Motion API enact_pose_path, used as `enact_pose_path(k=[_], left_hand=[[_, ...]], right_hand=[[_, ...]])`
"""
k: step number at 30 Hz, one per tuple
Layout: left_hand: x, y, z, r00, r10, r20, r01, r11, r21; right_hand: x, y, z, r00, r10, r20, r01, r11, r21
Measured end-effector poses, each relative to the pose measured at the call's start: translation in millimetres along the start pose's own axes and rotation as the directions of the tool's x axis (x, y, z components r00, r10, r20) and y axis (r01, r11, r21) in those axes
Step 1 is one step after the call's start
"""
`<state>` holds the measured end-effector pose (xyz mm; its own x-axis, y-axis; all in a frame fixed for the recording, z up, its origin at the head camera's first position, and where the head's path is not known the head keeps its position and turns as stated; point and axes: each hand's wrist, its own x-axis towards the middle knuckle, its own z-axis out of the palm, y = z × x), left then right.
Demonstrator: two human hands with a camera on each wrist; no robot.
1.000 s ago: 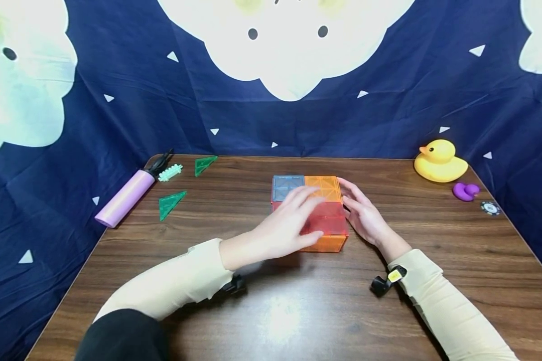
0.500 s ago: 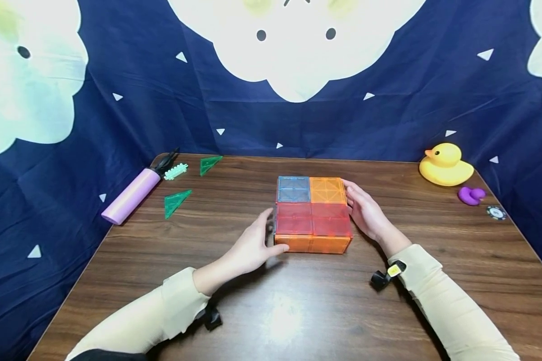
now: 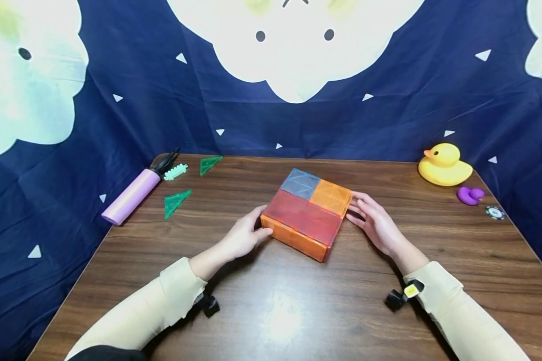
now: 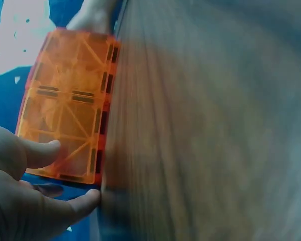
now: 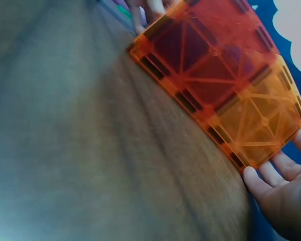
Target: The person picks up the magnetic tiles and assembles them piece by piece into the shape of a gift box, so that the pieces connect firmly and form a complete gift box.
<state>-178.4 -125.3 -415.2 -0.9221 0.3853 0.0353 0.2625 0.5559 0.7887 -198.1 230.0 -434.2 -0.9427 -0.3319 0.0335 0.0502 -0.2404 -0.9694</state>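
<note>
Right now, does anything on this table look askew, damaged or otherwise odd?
Only the tile box stands out: it sits turned at an angle to the table edge, held between the left hand and right hand. It looks intact. The green triangles lie loose at far left.

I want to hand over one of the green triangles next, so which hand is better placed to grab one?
Left, probably. The left hand is at the tile box's near-left corner, on the side where both green triangles lie. The right hand is beyond the box.
</note>
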Motion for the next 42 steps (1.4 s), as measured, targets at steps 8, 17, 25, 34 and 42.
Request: enact_pose_path(k=[8,17,25,34,42], left_hand=[[23.3,-13.6,-7.8,0.996,-0.068,-0.063,0.056,0.985,-0.164],[40.2,-11.4,-4.3,0.989,-0.146,0.004,0.130,0.865,-0.485],[17.3,5.6,4.8,0.976,-0.198,0.093,0.203,0.656,-0.727],[0.0,18.1,15.9,0.976,-0.183,0.116,0.211,0.674,-0.708],[-2.3,23.8,22.4,0.980,-0.161,0.115,0.194,0.679,-0.708]], right_hand=[[-39.2,-0.4,8.1,0.998,-0.022,0.056,0.024,0.999,-0.026],[-66.3,0.6,20.7,0.967,0.003,0.254,0.022,0.995,-0.094],[-38.7,-5.9,17.5,0.996,0.013,0.092,0.001,0.988,-0.155],[12.9,-7.3,26.3,0.995,0.094,0.021,-0.090,0.987,-0.132],[19.3,-9.0,25.5,0.991,0.131,-0.023,-0.133,0.982,-0.132]])
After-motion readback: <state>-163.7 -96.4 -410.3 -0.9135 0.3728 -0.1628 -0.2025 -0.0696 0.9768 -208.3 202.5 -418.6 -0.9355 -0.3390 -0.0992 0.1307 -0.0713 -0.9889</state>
